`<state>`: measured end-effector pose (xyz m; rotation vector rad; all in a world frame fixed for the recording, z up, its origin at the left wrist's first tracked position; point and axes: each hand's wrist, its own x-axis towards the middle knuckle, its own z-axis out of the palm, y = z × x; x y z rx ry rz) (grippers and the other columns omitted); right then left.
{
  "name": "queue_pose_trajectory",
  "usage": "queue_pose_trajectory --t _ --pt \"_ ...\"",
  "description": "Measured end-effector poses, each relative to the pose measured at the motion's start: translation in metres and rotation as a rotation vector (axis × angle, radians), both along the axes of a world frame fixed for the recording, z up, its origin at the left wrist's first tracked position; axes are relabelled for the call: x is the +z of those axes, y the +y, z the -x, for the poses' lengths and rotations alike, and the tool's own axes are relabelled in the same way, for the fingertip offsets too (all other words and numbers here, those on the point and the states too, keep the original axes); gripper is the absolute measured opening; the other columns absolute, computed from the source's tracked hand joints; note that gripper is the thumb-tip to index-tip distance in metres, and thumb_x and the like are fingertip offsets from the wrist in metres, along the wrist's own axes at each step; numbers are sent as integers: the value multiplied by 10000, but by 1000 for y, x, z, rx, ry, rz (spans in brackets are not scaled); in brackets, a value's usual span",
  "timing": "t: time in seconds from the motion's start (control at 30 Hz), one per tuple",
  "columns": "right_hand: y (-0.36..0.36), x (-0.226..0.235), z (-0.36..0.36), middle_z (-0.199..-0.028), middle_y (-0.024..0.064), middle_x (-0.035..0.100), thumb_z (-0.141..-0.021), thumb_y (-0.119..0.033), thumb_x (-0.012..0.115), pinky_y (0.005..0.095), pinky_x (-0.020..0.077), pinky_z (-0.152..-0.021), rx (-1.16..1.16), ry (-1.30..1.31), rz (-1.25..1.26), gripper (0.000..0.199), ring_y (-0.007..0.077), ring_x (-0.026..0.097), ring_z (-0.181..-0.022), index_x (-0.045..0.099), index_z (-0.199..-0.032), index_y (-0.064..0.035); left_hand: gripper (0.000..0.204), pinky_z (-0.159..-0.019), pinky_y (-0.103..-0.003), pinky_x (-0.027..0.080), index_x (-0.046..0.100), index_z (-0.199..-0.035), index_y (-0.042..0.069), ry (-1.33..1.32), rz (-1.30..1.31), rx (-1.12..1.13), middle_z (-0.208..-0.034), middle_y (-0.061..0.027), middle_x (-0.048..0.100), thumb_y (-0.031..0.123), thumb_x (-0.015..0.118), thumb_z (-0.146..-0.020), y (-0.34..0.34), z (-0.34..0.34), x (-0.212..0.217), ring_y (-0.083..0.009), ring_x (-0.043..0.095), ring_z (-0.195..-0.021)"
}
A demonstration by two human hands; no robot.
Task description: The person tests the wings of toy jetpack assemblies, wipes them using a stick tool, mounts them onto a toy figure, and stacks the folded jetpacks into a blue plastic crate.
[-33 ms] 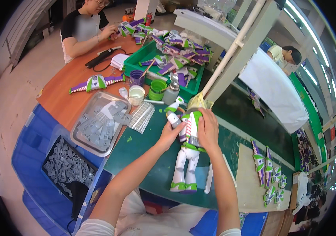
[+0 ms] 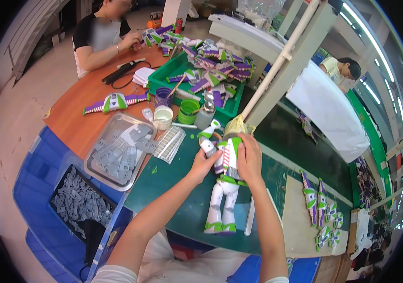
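A white, green and purple toy space figure [image 2: 229, 162] lies on the green work surface, legs toward me. My left hand [image 2: 204, 164] is closed on the figure's white arm [image 2: 207, 147], at the left of its torso. My right hand [image 2: 250, 158] wraps the other side of the torso, thumb and fingers pressed against it. The figure's white legs [image 2: 222, 205] end in green feet. Its head end is partly hidden, next to a crumpled yellow cloth [image 2: 236, 126].
A metal tray [image 2: 89, 166] of grey plastic parts and paint pots, one green [image 2: 188, 111], stand beyond. A green crate [image 2: 158, 80] is heaped with winged toy parts. More winged parts [image 2: 310, 198] lie right. A co-worker [image 2: 100, 42] handles a piece at far left.
The figure's legs and feet sit slightly lower in the picture. Both hands keep their hold, with only a small shift.
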<state>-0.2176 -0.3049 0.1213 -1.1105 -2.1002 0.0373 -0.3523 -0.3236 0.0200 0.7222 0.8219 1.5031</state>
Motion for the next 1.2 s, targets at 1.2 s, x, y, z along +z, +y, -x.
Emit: queue_pose_trajectory --t 1.2 --pt "-2 -71 -71 -1354 175 372 -934 -322 383 353 200 -1064 30 969 426 522 270 320 -1283 322 -1318 26 287 -972 -404 329 498 -1099 -19 976 -580 675 -1263 -185 430 8 441 -819 -21 -48 62 -339 431 -1152"
